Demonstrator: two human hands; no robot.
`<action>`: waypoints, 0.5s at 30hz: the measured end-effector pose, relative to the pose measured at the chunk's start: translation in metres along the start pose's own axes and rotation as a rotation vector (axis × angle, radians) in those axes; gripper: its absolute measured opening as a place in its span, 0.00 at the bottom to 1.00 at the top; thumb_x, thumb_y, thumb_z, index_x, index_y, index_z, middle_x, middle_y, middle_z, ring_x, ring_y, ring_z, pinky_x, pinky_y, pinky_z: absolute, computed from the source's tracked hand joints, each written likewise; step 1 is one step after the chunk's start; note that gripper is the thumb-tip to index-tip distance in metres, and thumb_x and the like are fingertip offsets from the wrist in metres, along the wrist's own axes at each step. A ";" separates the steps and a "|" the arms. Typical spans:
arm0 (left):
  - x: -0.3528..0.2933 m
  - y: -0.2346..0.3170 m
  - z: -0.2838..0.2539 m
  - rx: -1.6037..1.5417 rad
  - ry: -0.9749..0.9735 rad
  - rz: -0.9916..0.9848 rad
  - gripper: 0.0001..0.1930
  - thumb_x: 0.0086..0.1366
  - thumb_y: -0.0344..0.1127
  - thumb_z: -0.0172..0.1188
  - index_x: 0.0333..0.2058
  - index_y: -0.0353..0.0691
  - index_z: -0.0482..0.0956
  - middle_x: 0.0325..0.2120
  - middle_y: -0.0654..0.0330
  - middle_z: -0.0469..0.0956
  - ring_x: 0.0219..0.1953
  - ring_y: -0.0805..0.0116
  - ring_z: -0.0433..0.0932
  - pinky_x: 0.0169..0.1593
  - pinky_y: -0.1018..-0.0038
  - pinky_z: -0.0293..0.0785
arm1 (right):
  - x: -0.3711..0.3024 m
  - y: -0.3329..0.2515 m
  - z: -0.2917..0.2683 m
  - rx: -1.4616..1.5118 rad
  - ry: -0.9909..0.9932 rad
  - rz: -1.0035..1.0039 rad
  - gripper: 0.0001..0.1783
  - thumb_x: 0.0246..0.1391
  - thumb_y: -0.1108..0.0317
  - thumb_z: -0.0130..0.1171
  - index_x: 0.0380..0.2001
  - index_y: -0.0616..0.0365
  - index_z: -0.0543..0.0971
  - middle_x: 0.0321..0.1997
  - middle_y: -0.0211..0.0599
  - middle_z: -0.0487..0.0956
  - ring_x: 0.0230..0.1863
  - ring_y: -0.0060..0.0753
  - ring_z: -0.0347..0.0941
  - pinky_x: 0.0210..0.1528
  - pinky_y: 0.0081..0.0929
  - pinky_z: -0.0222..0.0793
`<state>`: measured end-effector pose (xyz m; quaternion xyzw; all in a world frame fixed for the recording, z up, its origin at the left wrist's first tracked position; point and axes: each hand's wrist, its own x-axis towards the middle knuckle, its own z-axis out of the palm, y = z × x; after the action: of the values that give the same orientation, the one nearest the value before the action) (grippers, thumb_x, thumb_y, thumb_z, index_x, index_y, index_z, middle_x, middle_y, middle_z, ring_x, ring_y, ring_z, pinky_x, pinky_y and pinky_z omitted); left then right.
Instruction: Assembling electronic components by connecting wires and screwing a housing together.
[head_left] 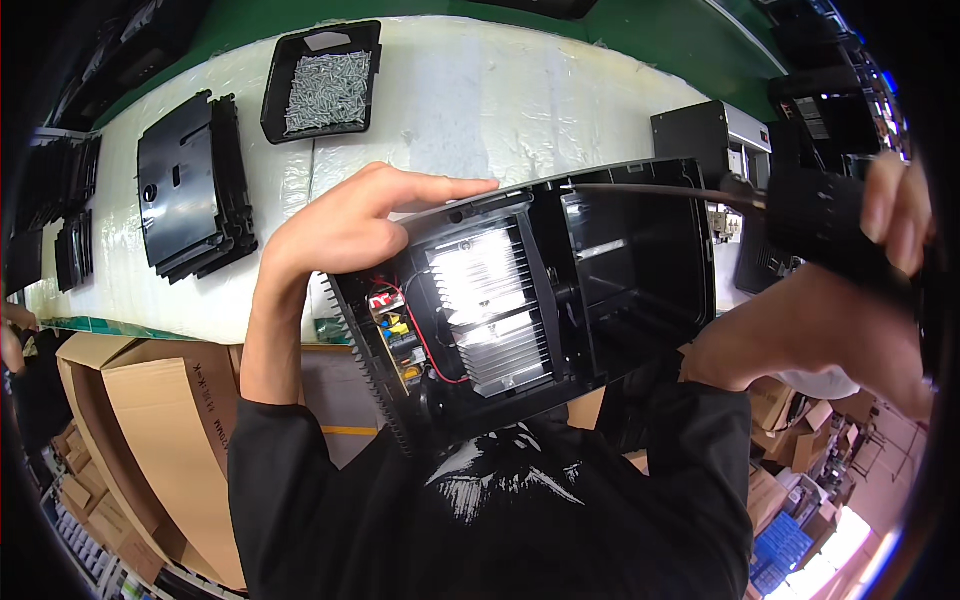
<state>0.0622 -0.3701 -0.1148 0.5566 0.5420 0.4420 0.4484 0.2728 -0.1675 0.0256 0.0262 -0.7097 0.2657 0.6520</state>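
Note:
A black plastic housing (640,345) lies tilted in front of me with its inside facing up. Inside it are a finned silver heat sink (490,310) and a small circuit board (400,340) with coloured parts and a red wire. My left hand (350,220) grips the far left edge of the housing, its index finger stretched along the rim. In my right hand (900,215) is a black electric screwdriver (815,210), held sideways. Its long thin bit reaches left over the housing, with the tip by the far wall near the middle divider. The right hand is partly blurred.
On the white-covered table (520,90) stand a black tray (373,100) of silver screws and a stack of black panels (190,190). A grey-black box-shaped device (690,135) is at the far right. Cardboard boxes (170,430) stand below the left table edge.

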 end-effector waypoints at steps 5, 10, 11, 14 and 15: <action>0.004 0.009 -0.001 0.011 -0.020 -0.014 0.40 0.32 0.24 0.41 0.53 0.33 0.71 0.50 0.45 0.74 0.51 0.50 0.75 0.59 0.70 0.65 | 0.036 0.068 -0.086 0.064 -0.095 0.043 0.43 0.38 0.23 0.44 0.28 0.60 0.68 0.23 0.33 0.67 0.21 0.27 0.65 0.27 0.24 0.62; 0.003 0.006 0.000 0.012 -0.013 -0.002 0.40 0.32 0.24 0.41 0.53 0.34 0.72 0.49 0.46 0.75 0.49 0.50 0.76 0.58 0.70 0.66 | -0.005 0.036 0.009 0.171 -0.195 0.108 0.45 0.38 0.21 0.42 0.28 0.60 0.69 0.23 0.33 0.67 0.21 0.27 0.65 0.26 0.25 0.63; 0.002 0.006 0.000 0.011 -0.012 -0.005 0.40 0.32 0.24 0.41 0.53 0.34 0.72 0.49 0.46 0.75 0.49 0.50 0.76 0.58 0.70 0.66 | -0.007 0.040 0.015 0.193 -0.215 0.120 0.46 0.38 0.21 0.42 0.28 0.61 0.69 0.24 0.33 0.67 0.21 0.27 0.65 0.26 0.25 0.63; 0.001 0.006 0.001 0.013 -0.002 0.028 0.40 0.32 0.23 0.41 0.53 0.34 0.72 0.48 0.46 0.76 0.48 0.50 0.77 0.57 0.71 0.66 | -0.016 0.037 0.029 0.256 -0.275 0.156 0.47 0.37 0.20 0.41 0.29 0.61 0.69 0.24 0.33 0.67 0.21 0.27 0.66 0.26 0.25 0.64; 0.001 0.006 0.001 0.003 -0.006 0.013 0.40 0.32 0.23 0.41 0.53 0.34 0.72 0.48 0.46 0.76 0.48 0.51 0.77 0.58 0.71 0.66 | -0.018 0.036 0.032 0.275 -0.295 0.167 0.47 0.37 0.19 0.40 0.29 0.61 0.69 0.24 0.33 0.67 0.21 0.27 0.66 0.26 0.26 0.64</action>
<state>0.0642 -0.3692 -0.1087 0.5622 0.5378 0.4420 0.4465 0.2321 -0.1555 -0.0041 0.0947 -0.7542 0.4065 0.5069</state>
